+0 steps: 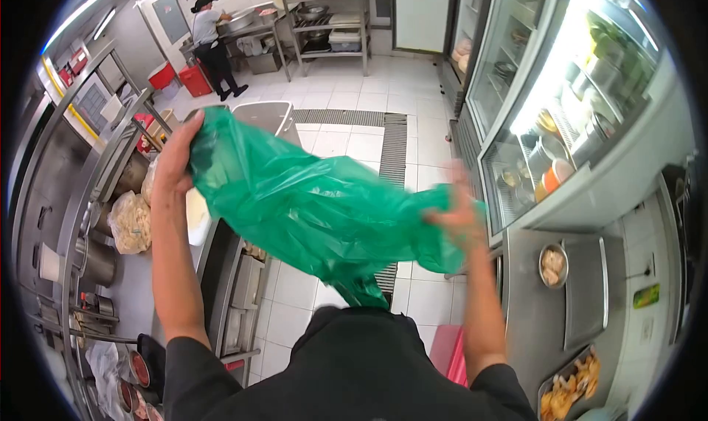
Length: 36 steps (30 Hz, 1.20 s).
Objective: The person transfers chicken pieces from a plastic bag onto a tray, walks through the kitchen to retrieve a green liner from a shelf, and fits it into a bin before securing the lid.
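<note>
A large green plastic bag (317, 199) is stretched across in front of my chest, crumpled and shiny, with its lower part hanging near my black shirt. My left hand (177, 159) grips the upper left end, fingers behind the plastic. At the right end is my right hand (459, 218), smeared by motion, with the bunched plastic in its grasp and a bit of it showing past the wrist side. The bag hides part of the tiled floor beneath it.
On the left runs a steel counter with a bag of pale food (130, 222) and pots. To the right stand a lit glass-door fridge (538, 133) and a steel table with a bowl (553, 266) and a tray of chicken (571, 384). A co-worker (210, 45) stands at the back.
</note>
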### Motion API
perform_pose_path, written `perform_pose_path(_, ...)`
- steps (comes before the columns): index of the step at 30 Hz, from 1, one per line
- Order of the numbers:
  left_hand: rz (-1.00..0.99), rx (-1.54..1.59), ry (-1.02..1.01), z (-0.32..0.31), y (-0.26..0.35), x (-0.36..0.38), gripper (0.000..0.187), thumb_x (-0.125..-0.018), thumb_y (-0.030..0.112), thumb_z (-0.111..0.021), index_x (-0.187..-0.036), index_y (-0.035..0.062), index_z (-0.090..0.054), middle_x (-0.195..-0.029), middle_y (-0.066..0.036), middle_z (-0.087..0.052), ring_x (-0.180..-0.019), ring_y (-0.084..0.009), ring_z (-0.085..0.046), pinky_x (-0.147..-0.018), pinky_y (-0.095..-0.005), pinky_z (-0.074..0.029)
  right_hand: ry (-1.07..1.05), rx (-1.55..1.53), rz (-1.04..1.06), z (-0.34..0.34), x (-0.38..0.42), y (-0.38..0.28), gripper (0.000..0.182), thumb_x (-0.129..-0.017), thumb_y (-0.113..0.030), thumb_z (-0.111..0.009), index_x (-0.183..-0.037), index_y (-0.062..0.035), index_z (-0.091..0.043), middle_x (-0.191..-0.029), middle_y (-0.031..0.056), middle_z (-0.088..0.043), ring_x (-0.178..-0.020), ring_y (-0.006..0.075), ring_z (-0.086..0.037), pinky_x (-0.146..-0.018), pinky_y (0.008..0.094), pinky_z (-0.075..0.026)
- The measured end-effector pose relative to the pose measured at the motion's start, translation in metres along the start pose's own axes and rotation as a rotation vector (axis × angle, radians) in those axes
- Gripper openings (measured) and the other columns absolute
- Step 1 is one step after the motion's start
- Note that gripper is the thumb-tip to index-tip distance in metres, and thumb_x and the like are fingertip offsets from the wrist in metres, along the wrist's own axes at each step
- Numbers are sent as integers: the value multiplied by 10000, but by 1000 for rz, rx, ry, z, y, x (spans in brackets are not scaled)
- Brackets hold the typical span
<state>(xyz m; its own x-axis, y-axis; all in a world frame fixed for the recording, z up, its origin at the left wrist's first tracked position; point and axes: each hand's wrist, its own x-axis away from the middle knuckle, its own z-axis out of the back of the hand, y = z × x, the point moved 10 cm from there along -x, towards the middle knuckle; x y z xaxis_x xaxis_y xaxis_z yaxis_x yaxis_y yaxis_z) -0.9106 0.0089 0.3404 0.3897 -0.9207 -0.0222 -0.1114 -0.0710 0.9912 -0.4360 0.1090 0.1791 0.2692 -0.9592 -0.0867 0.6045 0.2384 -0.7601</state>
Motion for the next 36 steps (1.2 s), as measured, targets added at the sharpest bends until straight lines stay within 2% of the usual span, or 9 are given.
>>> perform_pose_path(3, -91, -9, -62, -27, 20, -47, 305, -956, 329, -593, -948, 33, -667, -851, -28, -679, -700, -93, -636, -620, -244, -521, -481, 155, 103, -189, -98, 49, 369, -857, -344, -588, -1088, -60, -632, -936, 237, -665, -904, 413, -627, -839, 460, -497)
perform_pose_path(6, 10, -665, -141, 13, 3, -99, 378, -872, 374, -682, -1004, 20, -682, -838, -10, -634, -715, -62, -566, -626, -229, -457, 383, 273, 401, -144, -230, 151, 323, -959, -231, -434, -861, 44, -572, -804, 245, -607, -762, 417, -577, -665, 534, -418)
perform_pose_path(7, 26, -667, -122, 34, -6, -114, 378, -872, 374, -682, -1004, 20, -682, -838, -10, -634, -715, -62, -566, -626, -229, -457, 332, 190, 100, -107, -270, 183, 338, -977, -247, -382, -929, 8, -600, -888, 238, -633, -843, 425, -598, -752, 524, -465)
perform_pose_path(13, 343, -1362, -480, 32, -176, -204, 582, -677, 401, -759, -1118, 29, -682, -1041, -210, -692, -999, -320, -662, -862, -392, -512, 122, -798, 95, -12, -440, 33, 244, -953, -232, -480, -894, -18, -579, -723, -16, -554, -682, 91, -535, -631, 302, -457)
perform_pose_path(16, 213, -1264, -333, 86, -260, -311, 318, -796, 253, -599, -936, -14, -700, -945, -263, -680, -912, -394, -669, -817, -435, -531, -129, -229, 373, -54, -479, -55, 247, -883, -268, -585, -1016, -63, -624, -792, 51, -635, -748, 185, -605, -702, 352, -491)
perform_pose_path(20, 195, -758, 385, 174, -148, -456, 319, -848, 220, -515, -972, -31, -669, -880, -198, -688, -803, -328, -675, -692, -455, -535, -491, 878, 390, -135, -561, -66, 277, -803, -306, -647, -1023, -142, -689, -919, 143, -692, -910, 340, -653, -789, 460, -511)
perform_pose_path(25, -172, -232, 521, 293, 51, -587, 213, -868, 278, -574, -916, 96, -674, -915, -83, -679, -828, -218, -642, -746, -389, -523, 135, 335, 558, -93, -738, -176, 284, -894, -329, -554, -957, -68, -646, -823, 216, -639, -813, 428, -614, -694, 439, -477)
perform_pose_path(30, -640, -70, 635, 267, 249, -543, 232, -957, 185, -480, -929, 82, -686, -780, -67, -694, -686, -203, -676, -652, -377, -579, 252, 8, 637, -93, -819, -337, 317, -930, -359, -562, -974, -60, -659, -645, 67, -580, -605, 161, -540, -602, 321, -422)
perform_pose_path(36, -595, -212, 778, 419, 273, -505, 322, -958, 290, -541, -1116, 22, -621, -1042, -114, -666, -920, -216, -651, -844, -380, -535, -109, -318, 772, -229, -930, -382, 249, -929, -271, -568, -907, -39, -657, -637, -59, -503, -610, 33, -441, -560, 258, -367)
